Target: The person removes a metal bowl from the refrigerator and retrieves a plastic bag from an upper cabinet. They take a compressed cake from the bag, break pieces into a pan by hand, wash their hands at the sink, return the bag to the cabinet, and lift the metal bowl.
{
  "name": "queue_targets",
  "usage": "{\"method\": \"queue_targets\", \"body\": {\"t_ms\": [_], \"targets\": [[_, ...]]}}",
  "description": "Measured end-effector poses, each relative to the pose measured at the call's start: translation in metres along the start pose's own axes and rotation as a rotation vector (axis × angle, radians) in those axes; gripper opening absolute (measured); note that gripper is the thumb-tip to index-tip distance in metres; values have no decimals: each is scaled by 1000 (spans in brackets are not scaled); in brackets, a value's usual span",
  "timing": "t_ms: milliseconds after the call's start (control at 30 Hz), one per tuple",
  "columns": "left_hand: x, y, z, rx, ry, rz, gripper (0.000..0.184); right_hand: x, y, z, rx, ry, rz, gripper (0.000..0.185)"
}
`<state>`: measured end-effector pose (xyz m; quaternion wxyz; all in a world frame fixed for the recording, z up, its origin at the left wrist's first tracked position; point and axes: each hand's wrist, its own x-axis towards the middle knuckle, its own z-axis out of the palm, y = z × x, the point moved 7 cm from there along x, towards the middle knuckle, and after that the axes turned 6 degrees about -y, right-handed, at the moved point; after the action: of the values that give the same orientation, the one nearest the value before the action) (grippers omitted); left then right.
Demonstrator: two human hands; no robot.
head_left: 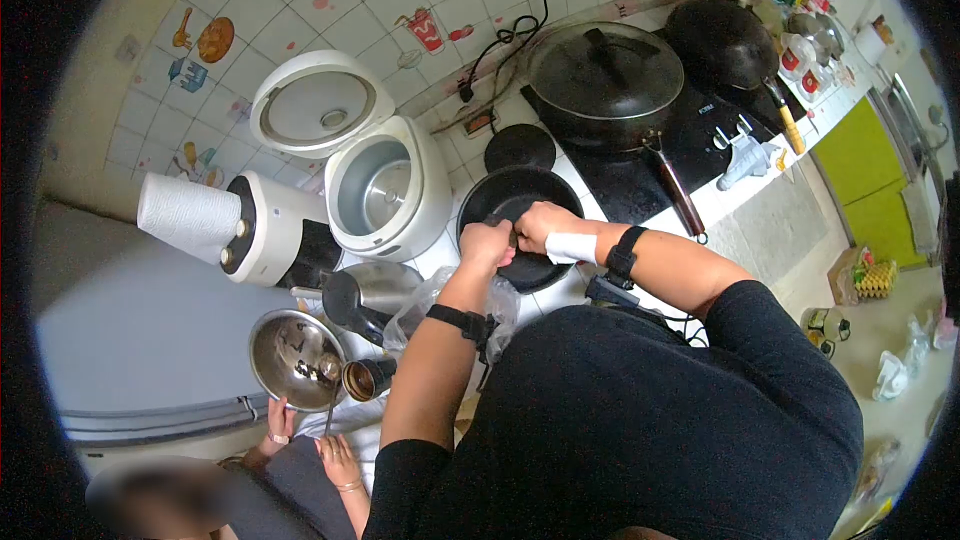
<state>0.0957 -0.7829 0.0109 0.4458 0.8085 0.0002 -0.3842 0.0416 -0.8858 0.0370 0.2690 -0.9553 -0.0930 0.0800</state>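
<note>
Both of my hands meet over a round black pot [545, 275] on the white tiled counter. My left hand [487, 243] is closed, fingers curled in, at the pot's left side. Beside it my right hand [540, 227] is closed too, its fingers pressed together. A small dark piece [514, 236] shows between the two hands, but its kind is hard to make out against the black pot. Left of the pot stands a white rice cooker [418, 225] with its lid [325, 105] up and a bare metal inside.
A lidded black pan [610, 130] and a dark wok [722, 45] occupy the hob [640, 190]. A black round disc [520, 148] lies behind the pot. A metal kettle [385, 290] stands left. Another person's hand [338, 462] holds a utensil by a steel bowl [275, 350].
</note>
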Motion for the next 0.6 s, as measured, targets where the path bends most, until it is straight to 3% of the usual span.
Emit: {"method": "queue_targets", "body": {"t_ms": [167, 300, 367, 500, 600], "targets": [[1, -4, -6, -52, 46, -30, 31, 1, -1, 0, -35, 49, -11, 20], [5, -13, -9, -97, -61, -53, 33, -7, 0, -7, -30, 69, -59, 21], [3, -12, -16, -110, -101, -33, 34, -16, 5, -15, 117, 125, -115, 26], [-5, -11, -25, -65, -215, -5, 35, -24, 26, -22, 13, 19, -24, 34], [-12, -1, -34, -47, -257, 45, 32, -31, 32, -39, 83, 105, -65, 36]]}}
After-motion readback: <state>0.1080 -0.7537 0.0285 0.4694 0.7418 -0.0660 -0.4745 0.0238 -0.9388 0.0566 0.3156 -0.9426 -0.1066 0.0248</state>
